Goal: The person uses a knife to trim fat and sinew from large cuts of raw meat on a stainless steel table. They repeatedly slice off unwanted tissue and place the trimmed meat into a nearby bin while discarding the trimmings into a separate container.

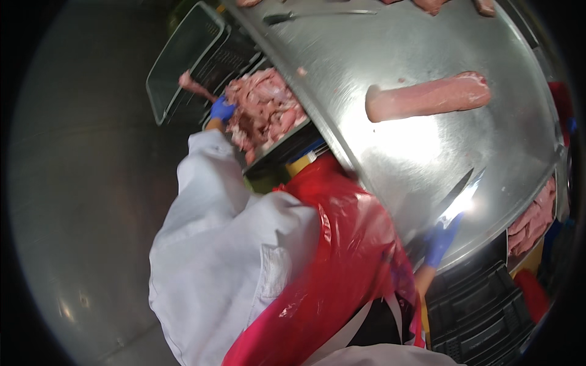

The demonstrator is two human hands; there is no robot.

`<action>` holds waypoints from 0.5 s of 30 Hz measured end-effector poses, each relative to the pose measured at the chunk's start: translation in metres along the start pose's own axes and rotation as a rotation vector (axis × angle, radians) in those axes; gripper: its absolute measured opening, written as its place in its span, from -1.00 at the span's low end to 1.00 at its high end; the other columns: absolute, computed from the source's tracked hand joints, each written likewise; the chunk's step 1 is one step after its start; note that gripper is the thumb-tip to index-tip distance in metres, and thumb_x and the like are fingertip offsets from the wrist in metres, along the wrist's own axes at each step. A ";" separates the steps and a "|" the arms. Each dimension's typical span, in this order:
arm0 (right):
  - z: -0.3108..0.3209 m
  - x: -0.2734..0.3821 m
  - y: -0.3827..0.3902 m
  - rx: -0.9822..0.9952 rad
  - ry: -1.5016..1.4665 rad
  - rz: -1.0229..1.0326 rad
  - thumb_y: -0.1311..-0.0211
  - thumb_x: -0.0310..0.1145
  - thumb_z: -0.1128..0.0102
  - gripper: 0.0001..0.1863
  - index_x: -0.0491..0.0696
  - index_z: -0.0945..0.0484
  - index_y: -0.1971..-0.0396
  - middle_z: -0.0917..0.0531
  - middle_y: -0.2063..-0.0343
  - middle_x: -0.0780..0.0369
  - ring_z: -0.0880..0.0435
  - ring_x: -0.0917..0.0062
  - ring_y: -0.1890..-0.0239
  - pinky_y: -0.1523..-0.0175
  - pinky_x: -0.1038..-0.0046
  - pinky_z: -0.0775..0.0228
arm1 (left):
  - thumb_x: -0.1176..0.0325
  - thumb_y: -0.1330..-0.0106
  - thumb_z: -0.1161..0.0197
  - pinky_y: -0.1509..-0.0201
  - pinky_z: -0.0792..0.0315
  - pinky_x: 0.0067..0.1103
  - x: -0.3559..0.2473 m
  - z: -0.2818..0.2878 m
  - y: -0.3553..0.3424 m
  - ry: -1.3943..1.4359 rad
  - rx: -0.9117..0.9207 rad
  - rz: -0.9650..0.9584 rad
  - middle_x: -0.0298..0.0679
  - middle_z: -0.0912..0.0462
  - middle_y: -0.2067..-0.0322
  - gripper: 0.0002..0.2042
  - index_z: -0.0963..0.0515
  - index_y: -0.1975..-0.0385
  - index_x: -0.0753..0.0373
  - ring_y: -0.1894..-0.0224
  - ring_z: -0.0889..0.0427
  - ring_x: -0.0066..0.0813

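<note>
1 meat loin (428, 97) on shiny steel table (342, 52), right; right hand (442, 241) clamped round knife (459, 202), near right; left hand (223, 110) clamped on meat strip (195, 85) beside trimmings (265, 104); grey floor (85, 183) left.

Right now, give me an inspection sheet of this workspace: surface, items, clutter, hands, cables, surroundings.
Surface: shiny metal table, small meat scraps on it.
Items: long piece of meat on the table; heap of meat pieces in a container beside it.
Clutter: spare knife lying on the table, upper part of the picture.
Hands: left hand gloved, holding a strip of meat by the heap; right hand gloved, holding a knife over the table.
Cables: nothing seen.
Surroundings: grey crate upper left, black crate lower right.
</note>
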State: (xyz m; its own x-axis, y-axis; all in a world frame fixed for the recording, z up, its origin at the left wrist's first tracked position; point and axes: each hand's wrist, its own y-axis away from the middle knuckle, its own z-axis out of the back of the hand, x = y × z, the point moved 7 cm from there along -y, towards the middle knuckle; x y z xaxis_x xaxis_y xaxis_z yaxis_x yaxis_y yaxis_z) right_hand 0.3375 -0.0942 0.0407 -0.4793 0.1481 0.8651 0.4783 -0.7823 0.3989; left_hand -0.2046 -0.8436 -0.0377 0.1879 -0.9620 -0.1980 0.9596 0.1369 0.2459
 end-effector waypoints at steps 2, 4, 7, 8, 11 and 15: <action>0.020 -0.026 0.003 -0.023 0.080 0.011 -0.34 -0.71 0.04 -0.12 0.16 0.08 -0.59 -0.55 -0.09 0.15 -0.42 0.70 0.48 0.43 0.64 -0.35 | -0.20 -0.11 -0.38 -0.26 -0.46 -0.19 0.045 0.010 -0.033 0.096 0.077 0.420 0.17 -0.56 -0.17 -0.25 -0.58 -0.12 0.35 -0.24 -0.55 0.06; 0.037 -0.054 0.011 0.005 0.020 -0.201 -0.35 -0.70 0.02 -0.08 0.23 0.14 -0.60 -0.64 0.23 0.21 -0.41 0.70 0.56 0.49 0.59 -0.36 | -0.20 -0.14 -0.39 -0.16 -0.51 -0.26 0.039 0.017 -0.050 0.242 -0.283 0.340 0.19 -0.58 -0.14 -0.26 -0.62 -0.02 0.46 -0.08 -0.62 -0.06; 0.014 -0.040 -0.002 0.087 0.015 -0.187 -0.36 -0.64 -0.02 -0.05 0.34 0.19 -0.59 -0.60 0.52 0.27 -0.44 0.66 0.64 0.55 0.50 -0.40 | 0.01 -0.24 -0.32 0.00 -0.49 -0.33 0.082 0.143 -0.074 -0.075 -0.703 0.206 -0.11 -0.62 0.06 -0.54 -0.60 0.01 0.24 0.10 -0.62 -0.20; 0.032 -0.016 0.022 -0.032 0.062 -0.171 -0.37 -0.60 -0.05 -0.05 0.36 0.18 -0.59 -0.59 0.57 0.26 -0.46 0.65 0.66 0.56 0.48 -0.41 | 0.08 -0.28 -0.29 0.06 -0.49 -0.36 -0.007 0.115 -0.085 -0.367 -1.105 0.089 -0.21 -0.63 0.13 -0.63 -0.59 0.02 0.16 0.16 -0.62 -0.25; 0.013 0.004 0.005 0.058 0.123 -0.157 -0.39 -0.48 -0.10 -0.08 0.36 0.18 -0.59 -0.59 0.62 0.24 -0.49 0.63 0.68 0.52 0.45 -0.46 | 0.06 -0.31 -0.26 0.02 -0.50 -0.33 0.070 0.081 -0.073 -0.013 -0.515 0.410 -0.13 -0.63 0.09 -0.59 -0.58 0.00 0.21 0.11 -0.63 -0.18; 0.006 0.015 0.022 0.021 0.119 -0.128 -0.42 -0.37 -0.13 -0.10 0.41 0.19 -0.58 -0.60 0.62 0.22 -0.55 0.62 0.64 0.48 0.45 -0.48 | 0.03 -0.35 -0.21 -0.03 -0.50 -0.30 0.038 0.069 -0.084 0.059 -0.442 0.365 -0.03 -0.64 0.04 -0.54 -0.57 -0.04 0.28 0.05 -0.64 -0.10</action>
State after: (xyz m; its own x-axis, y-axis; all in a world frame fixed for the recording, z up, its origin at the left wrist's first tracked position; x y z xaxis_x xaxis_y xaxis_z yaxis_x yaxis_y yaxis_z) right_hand 0.3451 -0.1056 0.0638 -0.6207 0.1719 0.7650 0.4225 -0.7485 0.5111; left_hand -0.2922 -0.9076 -0.0006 0.5222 -0.8210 -0.2307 0.8246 0.5551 -0.1092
